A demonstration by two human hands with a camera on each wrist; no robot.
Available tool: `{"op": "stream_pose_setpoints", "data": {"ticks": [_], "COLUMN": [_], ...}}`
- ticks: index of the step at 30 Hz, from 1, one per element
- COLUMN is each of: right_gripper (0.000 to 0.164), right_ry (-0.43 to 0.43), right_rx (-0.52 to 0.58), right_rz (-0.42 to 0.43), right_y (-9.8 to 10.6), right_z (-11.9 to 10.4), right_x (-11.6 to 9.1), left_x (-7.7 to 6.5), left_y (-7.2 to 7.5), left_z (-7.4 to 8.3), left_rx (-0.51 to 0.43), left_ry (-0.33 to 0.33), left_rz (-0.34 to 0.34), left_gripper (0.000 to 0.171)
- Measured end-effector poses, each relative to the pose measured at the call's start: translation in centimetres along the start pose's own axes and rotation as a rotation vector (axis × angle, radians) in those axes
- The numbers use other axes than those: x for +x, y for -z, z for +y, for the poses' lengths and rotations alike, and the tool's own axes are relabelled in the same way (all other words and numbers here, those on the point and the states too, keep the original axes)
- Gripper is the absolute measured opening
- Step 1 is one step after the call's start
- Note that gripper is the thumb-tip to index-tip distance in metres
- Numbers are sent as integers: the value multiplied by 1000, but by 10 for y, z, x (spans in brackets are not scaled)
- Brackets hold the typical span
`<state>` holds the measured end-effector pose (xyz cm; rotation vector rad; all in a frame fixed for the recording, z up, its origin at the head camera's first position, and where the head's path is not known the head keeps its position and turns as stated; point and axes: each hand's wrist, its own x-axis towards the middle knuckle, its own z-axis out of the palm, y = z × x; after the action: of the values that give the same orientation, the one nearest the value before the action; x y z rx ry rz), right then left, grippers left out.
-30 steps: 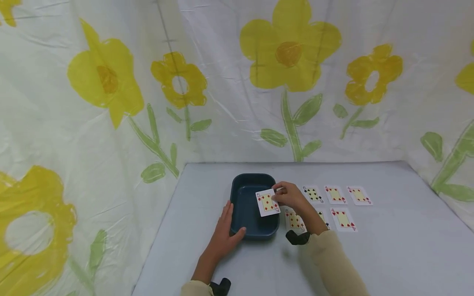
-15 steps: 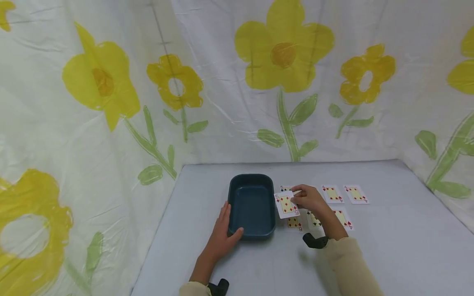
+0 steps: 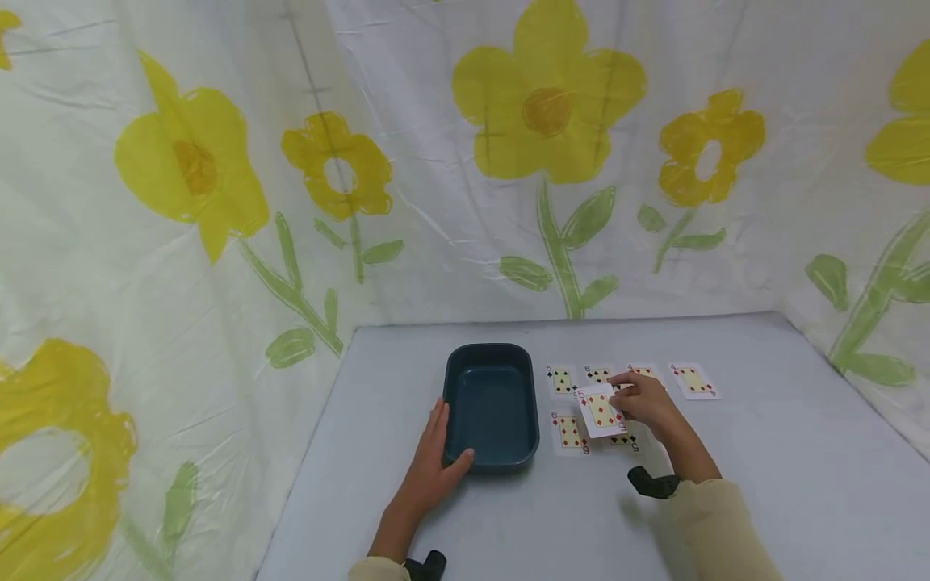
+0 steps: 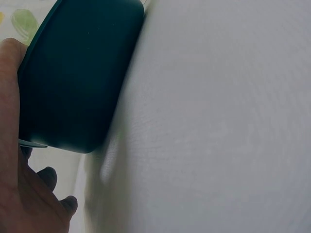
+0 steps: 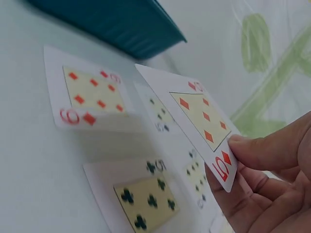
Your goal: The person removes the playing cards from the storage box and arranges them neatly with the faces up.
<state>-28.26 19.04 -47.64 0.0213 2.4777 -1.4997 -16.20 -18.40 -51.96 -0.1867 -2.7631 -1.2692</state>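
Note:
My right hand (image 3: 647,402) pinches a five of diamonds playing card (image 3: 600,410) between thumb and fingers, tilted above the cards on the table. In the right wrist view the thumb presses the near edge of this card (image 5: 201,119). Below it lie the six of diamonds (image 3: 569,433) and the five of clubs (image 5: 146,200), partly covered in the head view. My left hand (image 3: 429,464) rests against the left side and near corner of a dark teal tray (image 3: 446,403), fingers straight. The left wrist view shows the outer wall of the tray (image 4: 80,77) beside that hand.
Face-up cards form a back row: a black five (image 3: 561,380), a black six (image 3: 598,374), a red four (image 3: 643,370) partly behind my hand, and another red four (image 3: 693,381). The white table (image 3: 508,532) meets a flower-printed curtain (image 3: 436,274) at its far edge.
The right hand has carried the five of diamonds rightward from over the tray to above the rows of cards. The left hand stays at the tray.

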Motion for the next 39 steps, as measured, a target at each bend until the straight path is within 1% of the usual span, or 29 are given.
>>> {"op": "stream_pose_setpoints", "data": {"ticks": [7,9,14,17,23,28,31,35,39], "right_gripper": [43,44,47,47,48,48,47,45,44], "right_ry": [-68,-82,-108,-136,-188,-208,-223,-232,-211], "right_rx": [-18,-42,-96,-106,-115,-150,-186,-263,-354], "right_rz": [37,46,62,82,110,117,128,153,204], "right_y": [27,36,58,69,88,97,100,101,102], "right_z": [24,31,47,57,66,69,72,75,75], "right_x": [-2,-3,-12,-15,-17,-16,-16,-19,-21], "left_x": [0,0,-1,-1,0,2,2,1,1], "left_y": [-1,0,-1,-1,-2,-1,-1,-1,-1], "left_z": [0,1,2,0,-2,-3,-3,-2,-1], "left_rx": [-8,-7,-1,5,11,13,7,2,5], "left_ry": [-6,-5,-3,-8,-16,4,2,-5,3], "left_rz": [-5,-5,0,8,17,4,4,4,2], "left_gripper": [85,85,85,85,85,86,86,85,85]}}
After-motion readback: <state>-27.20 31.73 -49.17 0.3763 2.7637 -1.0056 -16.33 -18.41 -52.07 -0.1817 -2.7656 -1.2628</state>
